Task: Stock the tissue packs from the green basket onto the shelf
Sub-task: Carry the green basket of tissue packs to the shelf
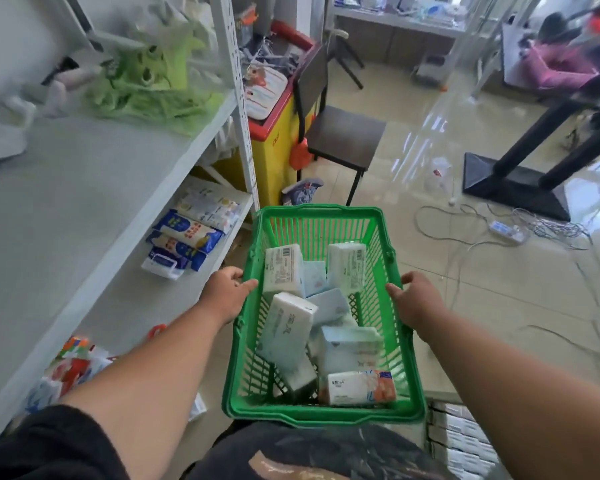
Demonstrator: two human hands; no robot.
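We observe the green basket held in front of us at about waist height, above the floor, just right of the shelf. It is slotted green plastic with a thick rim. Inside lie the tissue packs, loosely jumbled, some on edge, some flat, overlapping one another. Most are white and pale blue; one pack at the near end shows orange and red print. Two packs at the far end carry a printed panel with a barcode, but we cannot read the text. Characters on the other packs are too blurred to make out.

Our left hand is closed on the basket's left rim, thumb over the top edge. Our right hand grips the right rim likewise. The hands are well apart, one on each side.

The upper board of the shelf is mostly bare grey, with pale green bags at its far end, blurred. On the lower board we note blue and white packets; their labels are not legible. More packets with red print lie nearer, partly hidden by the left arm.

Beyond the basket stand a dark chair and a yellow and red cabinet. Cables run across the tiled floor.
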